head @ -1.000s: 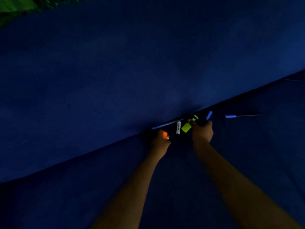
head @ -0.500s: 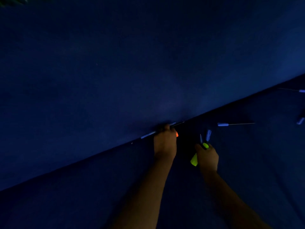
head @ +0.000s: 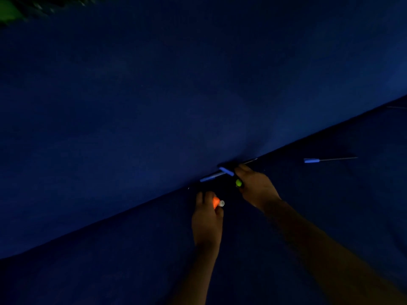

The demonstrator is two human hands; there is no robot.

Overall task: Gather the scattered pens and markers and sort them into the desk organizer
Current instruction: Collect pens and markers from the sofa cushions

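Note:
The scene is very dark and blue. My left hand (head: 207,219) grips an orange marker (head: 216,202) with a pale end, low on the surface. My right hand (head: 256,187) holds a yellow-green highlighter (head: 238,183) and a blue-capped pen (head: 226,171) up at the crease where the surface meets the blue backdrop. Another blue-capped pen (head: 209,177) lies along that crease just left of my right hand. A third blue-capped pen (head: 328,159) lies alone to the right. The desk organizer cannot be made out in the dark.
A blue cloth backdrop (head: 176,95) rises behind the blue covered surface (head: 330,216). A faint thin pen (head: 396,107) shows at the far right edge. Something green (head: 8,12) sits in the top left corner.
My right hand moved up to the crease with the highlighter and blue pen. My left hand drew back down from the crease with the orange marker.

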